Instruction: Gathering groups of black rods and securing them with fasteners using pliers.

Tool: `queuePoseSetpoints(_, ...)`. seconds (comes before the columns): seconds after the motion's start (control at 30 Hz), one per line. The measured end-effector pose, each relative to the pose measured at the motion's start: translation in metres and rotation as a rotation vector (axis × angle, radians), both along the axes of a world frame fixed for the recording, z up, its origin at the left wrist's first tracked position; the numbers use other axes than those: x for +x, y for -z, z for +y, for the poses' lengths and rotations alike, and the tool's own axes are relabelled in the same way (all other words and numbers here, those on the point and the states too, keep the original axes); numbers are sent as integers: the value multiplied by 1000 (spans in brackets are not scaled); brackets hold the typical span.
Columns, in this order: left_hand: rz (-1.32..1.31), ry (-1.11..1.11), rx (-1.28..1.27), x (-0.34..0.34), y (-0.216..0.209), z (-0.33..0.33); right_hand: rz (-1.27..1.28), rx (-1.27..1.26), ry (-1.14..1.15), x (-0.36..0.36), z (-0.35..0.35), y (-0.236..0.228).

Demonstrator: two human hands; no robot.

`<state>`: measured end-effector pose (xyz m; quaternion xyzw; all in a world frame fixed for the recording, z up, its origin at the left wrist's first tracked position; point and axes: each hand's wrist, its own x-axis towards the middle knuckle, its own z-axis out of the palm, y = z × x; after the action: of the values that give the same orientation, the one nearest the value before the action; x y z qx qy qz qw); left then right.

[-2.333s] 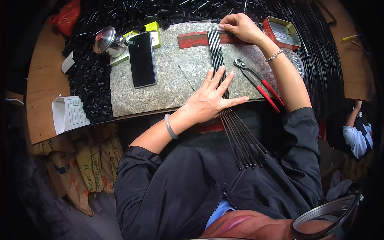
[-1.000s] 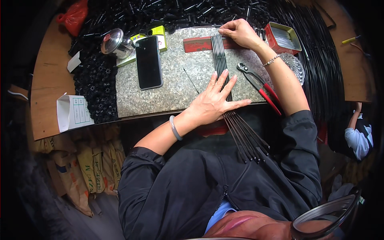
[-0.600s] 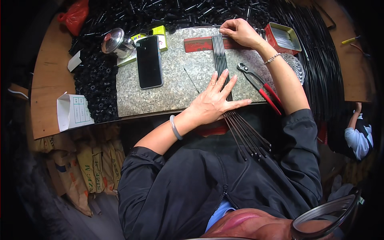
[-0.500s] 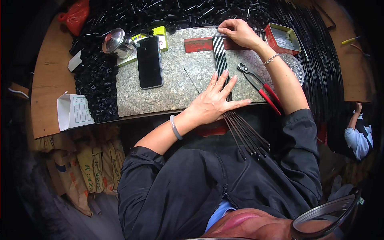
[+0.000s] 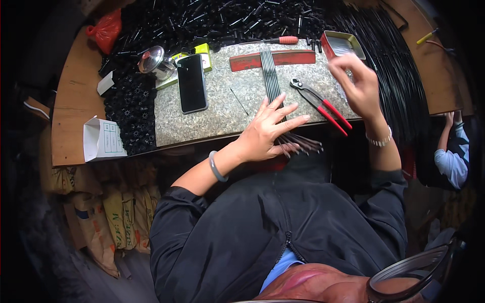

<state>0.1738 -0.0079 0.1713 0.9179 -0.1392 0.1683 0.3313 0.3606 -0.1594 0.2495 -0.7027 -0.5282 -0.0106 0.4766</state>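
My left hand [image 5: 268,129] lies with fingers spread across a row of thin dark metal rods [image 5: 270,76], near the bench's front edge. The rods' far ends rest on a worn red bar [image 5: 298,57]; their near ends stick out past the edge below my palm. My right hand [image 5: 356,83] is raised beside an open red tin [image 5: 329,46], fingers bent toward the thumb. Motion blurs it, and whether anything is between the fingertips cannot be made out. Pincers with red handles [image 5: 323,108] lie right of the rods.
On the stone slab [image 5: 217,121] lie a black phone [image 5: 192,83] and a loose thin rod [image 5: 239,101]. Behind is a red-handled screwdriver [image 5: 288,40] before heaped black parts [image 5: 222,20]. Long black rods [image 5: 399,86] fill the right; a white box [image 5: 103,139] stands left.
My right hand has left the rods' far ends and moved right and nearer to me. The rods' near ends now sit closer to the bench edge. My left hand stays spread on them.
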Motion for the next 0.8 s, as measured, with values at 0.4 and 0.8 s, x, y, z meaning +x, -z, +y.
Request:
queuePoseSetpoints(0.4,-94,148,-111,-2,-84,-17,-280,117,-43,-91,-69,-31)
queuePoseSetpoints(0.8,-207,126,93,-6,-86,-26,-466,179,60,-97,-77,-34)
